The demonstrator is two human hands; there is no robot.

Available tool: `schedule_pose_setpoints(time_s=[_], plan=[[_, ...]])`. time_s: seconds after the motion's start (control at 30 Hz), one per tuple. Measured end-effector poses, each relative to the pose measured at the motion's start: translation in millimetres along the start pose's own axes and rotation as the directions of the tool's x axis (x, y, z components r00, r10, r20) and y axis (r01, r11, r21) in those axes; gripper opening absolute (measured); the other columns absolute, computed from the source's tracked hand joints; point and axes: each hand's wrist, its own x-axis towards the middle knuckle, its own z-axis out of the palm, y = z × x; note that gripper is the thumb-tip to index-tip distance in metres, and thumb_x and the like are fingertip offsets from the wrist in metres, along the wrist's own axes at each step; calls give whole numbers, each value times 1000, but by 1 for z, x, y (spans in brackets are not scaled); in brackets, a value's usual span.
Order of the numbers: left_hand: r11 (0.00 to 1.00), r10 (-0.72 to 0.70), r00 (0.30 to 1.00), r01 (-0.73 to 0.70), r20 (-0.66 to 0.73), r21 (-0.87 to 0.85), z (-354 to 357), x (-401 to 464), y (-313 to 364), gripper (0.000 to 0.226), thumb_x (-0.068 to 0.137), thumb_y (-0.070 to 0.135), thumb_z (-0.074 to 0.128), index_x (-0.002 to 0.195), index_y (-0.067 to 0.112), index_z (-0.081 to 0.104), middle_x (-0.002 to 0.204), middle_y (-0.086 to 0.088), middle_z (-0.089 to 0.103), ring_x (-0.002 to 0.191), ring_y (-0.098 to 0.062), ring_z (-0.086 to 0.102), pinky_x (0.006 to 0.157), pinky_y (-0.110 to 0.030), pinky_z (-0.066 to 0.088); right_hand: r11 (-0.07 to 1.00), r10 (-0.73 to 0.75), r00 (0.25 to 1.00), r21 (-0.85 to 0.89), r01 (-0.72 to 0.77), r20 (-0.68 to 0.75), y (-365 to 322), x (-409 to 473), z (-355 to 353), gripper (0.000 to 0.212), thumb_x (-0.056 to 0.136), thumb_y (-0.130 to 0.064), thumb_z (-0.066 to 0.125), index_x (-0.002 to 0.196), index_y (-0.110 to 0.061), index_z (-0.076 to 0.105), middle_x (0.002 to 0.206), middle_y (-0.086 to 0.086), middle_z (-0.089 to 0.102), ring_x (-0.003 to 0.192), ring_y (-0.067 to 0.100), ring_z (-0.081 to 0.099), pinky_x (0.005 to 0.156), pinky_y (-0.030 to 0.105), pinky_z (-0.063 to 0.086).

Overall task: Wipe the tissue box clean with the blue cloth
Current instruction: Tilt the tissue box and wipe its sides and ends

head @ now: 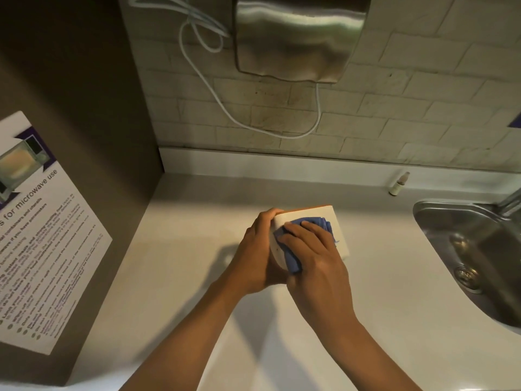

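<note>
A white tissue box (337, 231) with an orange far edge is held over the pale countertop (174, 277), tilted toward me. My left hand (258, 255) grips its left side, thumb on the upper corner. My right hand (313, 255) presses a crumpled blue cloth (291, 259) flat against the box's near face; folds of the cloth stick out beyond my fingers. Most of the box is hidden behind both hands.
A steel sink (473, 258) with a drain sits at the right, a tap above it. A small bottle (397, 185) stands by the backsplash. A metal hand dryer (298, 35) and white cable hang on the tiled wall. A microwave notice (42, 235) covers the brown panel on the left.
</note>
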Motion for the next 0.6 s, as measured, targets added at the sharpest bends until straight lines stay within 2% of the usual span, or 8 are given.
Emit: schedule_pose_setpoints(time_s=[0.07,0.13,0.23,0.3,0.4,0.47,0.53,0.6], plan=[[1000,12,1000,-12,2,-21,2,-1,-5,94,59,56,85,133,65,27,144,9,50,128,-20,55,107,-40,51,1000,1,999,1,-1,-46,-4,9,-3,35,72,4,74,104,-8,74,111,4,70,107,27,61,98,32,44],[997,-15,999,17,31,-72,1,-2,-11,96,73,35,86,149,44,29,149,4,50,135,-22,53,109,-41,49,1000,19,998,-1,-19,-59,-10,22,2,33,74,2,71,106,-5,73,113,8,69,108,29,61,99,34,44],[999,-30,999,30,16,32,-5,-2,-19,100,82,2,79,156,34,19,151,-2,49,135,-20,53,109,-37,49,997,83,992,-4,-83,98,-17,28,10,46,82,1,65,127,-2,60,135,14,56,131,29,45,113,40,30],[999,-4,998,1,64,46,-8,-2,-17,100,75,23,84,154,32,24,147,-2,52,131,-22,55,107,-32,49,994,101,988,32,-105,118,-15,19,11,42,84,1,67,125,-1,61,133,15,57,131,31,46,113,42,31],[998,54,998,-52,-30,43,-4,2,-7,108,47,100,66,137,47,42,138,8,57,124,-22,60,107,-40,51,998,57,998,18,-57,-2,-8,-7,5,38,76,0,77,113,-8,71,121,8,67,120,29,58,101,45,47],[999,19,998,-21,-52,-33,2,4,-6,98,43,110,49,129,65,34,130,34,50,120,-13,59,99,-27,52,999,45,998,-17,-45,-35,-4,-21,1,38,74,-3,78,111,-10,73,119,6,68,119,28,58,99,45,48],[998,-8,1000,7,-6,-68,2,0,-2,85,52,104,53,126,78,20,124,51,41,119,0,55,89,-12,50,998,46,998,-30,-47,-47,-2,-31,2,38,72,-5,80,109,-10,74,118,5,69,118,28,60,100,45,46],[998,-11,1000,13,27,-65,3,-1,-4,86,58,92,64,126,80,13,122,57,35,116,2,55,89,-11,49,999,27,998,-43,-29,-56,-1,-37,3,41,68,-5,82,108,-10,74,116,6,69,117,28,61,101,45,44]])
